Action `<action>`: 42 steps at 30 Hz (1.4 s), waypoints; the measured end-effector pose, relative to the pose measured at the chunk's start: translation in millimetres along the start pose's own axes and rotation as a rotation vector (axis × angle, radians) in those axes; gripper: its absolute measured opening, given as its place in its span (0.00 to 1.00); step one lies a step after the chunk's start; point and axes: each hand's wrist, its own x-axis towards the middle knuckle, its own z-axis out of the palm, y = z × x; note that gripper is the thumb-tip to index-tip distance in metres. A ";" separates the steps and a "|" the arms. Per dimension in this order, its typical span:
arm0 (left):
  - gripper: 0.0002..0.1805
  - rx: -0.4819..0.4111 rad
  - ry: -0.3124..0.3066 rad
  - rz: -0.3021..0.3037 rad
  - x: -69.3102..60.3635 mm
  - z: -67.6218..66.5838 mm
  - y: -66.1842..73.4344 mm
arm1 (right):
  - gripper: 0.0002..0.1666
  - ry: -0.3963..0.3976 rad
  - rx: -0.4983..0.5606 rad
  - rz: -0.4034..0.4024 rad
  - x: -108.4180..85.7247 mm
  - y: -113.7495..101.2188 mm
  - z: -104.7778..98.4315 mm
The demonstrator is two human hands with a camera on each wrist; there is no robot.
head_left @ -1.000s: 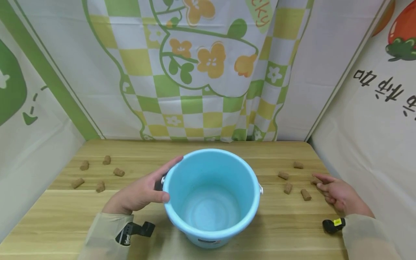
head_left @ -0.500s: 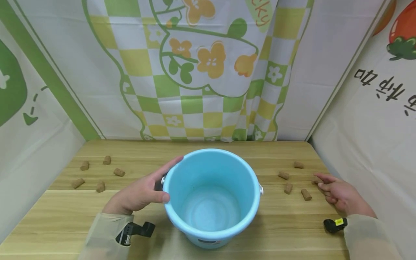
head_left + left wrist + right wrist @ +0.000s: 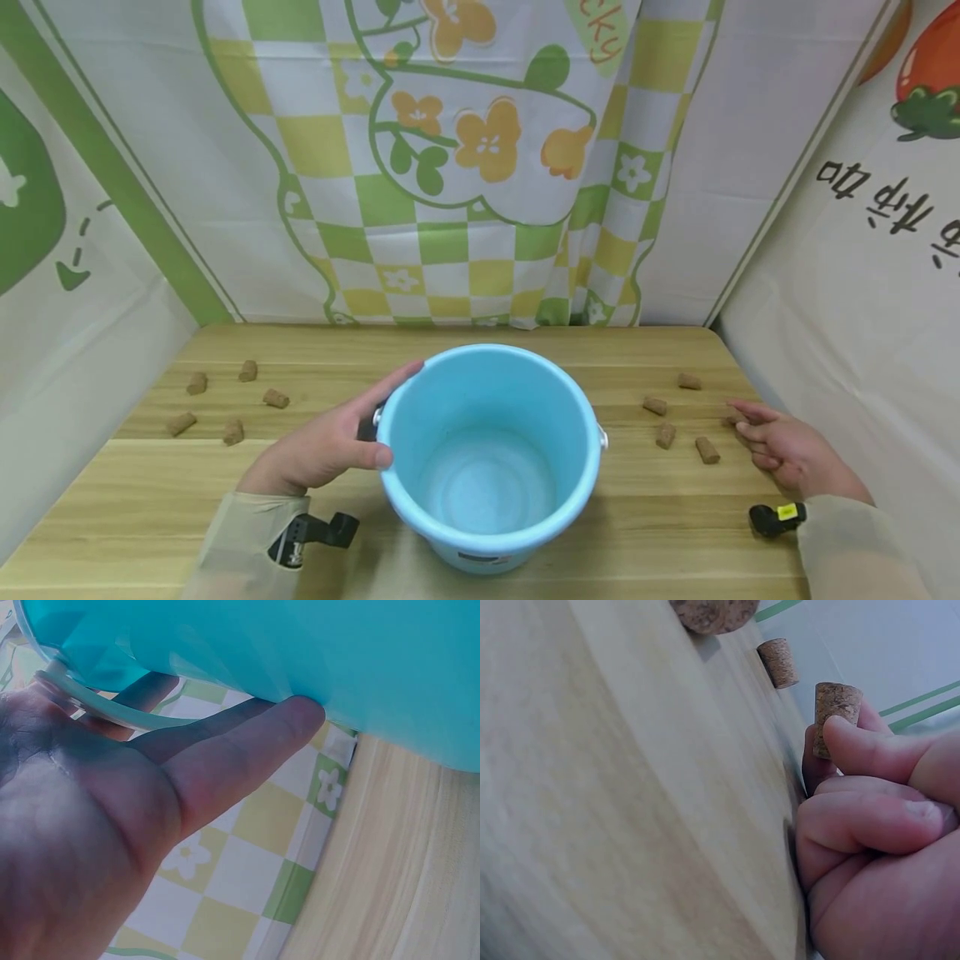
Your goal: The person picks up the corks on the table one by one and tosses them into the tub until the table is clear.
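A light blue bucket (image 3: 487, 492) stands upright on the wooden table, its inside bare. My left hand (image 3: 322, 446) rests against the bucket's left side. Its thumb lies at the rim, and in the left wrist view its fairly straight fingers (image 3: 247, 754) touch the outer wall. Over at the right, my right hand (image 3: 795, 454) pinches a cork (image 3: 836, 705) between thumb and fingers, with the other fingers curled under. Beside that hand lie several more corks, among them one cork (image 3: 707, 450) at the near side and another cork (image 3: 688, 382) farther back.
Several corks, such as this cork (image 3: 180, 423), lie scattered on the table's left side. The bucket's handle (image 3: 112, 709) hangs by my left fingers. A checked curtain (image 3: 465, 250) hangs behind the table (image 3: 645, 533), with printed cloth at both sides.
My right hand has shifted very slightly to the right, the pinched cork with it. My left hand and the bucket stay in place.
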 end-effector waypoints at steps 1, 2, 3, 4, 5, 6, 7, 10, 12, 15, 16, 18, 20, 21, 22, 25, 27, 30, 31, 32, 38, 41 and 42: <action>0.58 0.002 0.000 0.000 0.2 0.3 0.3 | 0.23 -0.001 0.014 0.002 -0.5 -0.3 -0.3; 0.57 0.000 -0.001 -0.002 0.4 0.5 0.8 | 0.23 0.004 0.019 0.005 -1.2 -0.5 -0.5; 0.57 -0.001 -0.001 -0.003 0.6 0.6 1.1 | 0.23 0.004 0.029 0.006 -1.8 -0.9 -0.7; 0.57 -0.002 -0.001 -0.005 0.8 0.9 1.4 | 0.23 0.006 0.036 0.006 -2.3 -1.2 -1.2; 0.57 -0.004 0.000 -0.006 0.9 1.0 1.5 | 0.23 0.005 0.044 0.008 -2.6 -1.6 -1.6; 0.57 -0.004 0.002 -0.007 0.9 1.0 1.5 | 0.23 0.012 0.053 0.013 -2.8 -1.8 -1.8; 0.58 -0.005 0.003 -0.009 0.7 1.0 1.4 | 0.23 0.009 0.063 0.017 -2.7 -2.1 -2.0; 0.58 -0.010 0.010 -0.015 -0.2 0.6 0.5 | 0.24 -0.009 0.107 0.018 -1.3 -1.8 -3.5; 0.58 -0.010 0.012 -0.018 -0.8 0.4 -0.2 | 0.24 -0.017 0.142 0.019 -0.7 -1.4 -4.0; 0.57 -0.009 0.009 -0.017 -0.6 0.6 -0.1 | 0.23 -0.029 0.210 0.023 -1.1 -2.9 -5.7; 0.57 -0.011 0.009 -0.018 -0.6 0.9 0.2 | 0.23 -0.026 0.230 0.027 -1.4 -3.7 -5.9; 0.57 -0.014 0.007 -0.019 -0.5 1.4 1.2 | 0.22 -0.027 0.270 0.034 -2.2 -5.2 -6.4; 0.57 -0.017 0.006 -0.019 -0.6 1.8 2.4 | 0.21 -0.035 0.302 0.038 -2.8 -6.5 -7.0; 0.57 -0.018 0.006 -0.018 -0.8 1.8 2.7 | 0.22 -0.040 0.316 0.039 -3.1 -6.9 -7.2; 0.57 -0.018 0.005 -0.019 -1.0 1.9 2.9 | 0.22 -0.043 0.321 0.037 -3.2 -7.2 -7.5; 0.57 -0.017 0.003 -0.016 -1.2 1.7 2.8 | 0.23 -0.060 0.346 0.035 -2.7 -7.5 -8.9; 0.57 -0.013 0.003 -0.016 -1.4 1.4 2.1 | 0.24 -0.059 0.349 0.033 -2.2 -7.9 -9.4; 0.58 -0.009 0.007 -0.020 -1.5 1.0 1.8 | 0.24 -0.069 0.346 0.019 -1.3 -10.3 -9.4; 0.58 -0.007 0.009 -0.022 -1.6 0.9 1.6 | 0.23 -0.076 0.339 0.006 -1.1 -11.2 -9.1; 0.58 -0.007 0.012 -0.025 -1.8 0.8 1.5 | 0.23 -0.079 0.332 -0.005 -0.9 -12.4 -8.5; 0.56 -0.013 0.022 -0.033 -2.5 1.3 2.4 | 0.22 -0.141 0.302 -0.091 -0.1 -19.5 -3.0; 0.56 -0.014 0.025 -0.031 -2.5 2.1 3.6 | 0.22 -0.148 0.289 -0.111 -1.6 -25.2 2.1; 0.56 -0.014 0.026 -0.032 -2.5 2.4 3.9 | 0.22 -0.147 0.286 -0.115 -2.3 -27.5 4.3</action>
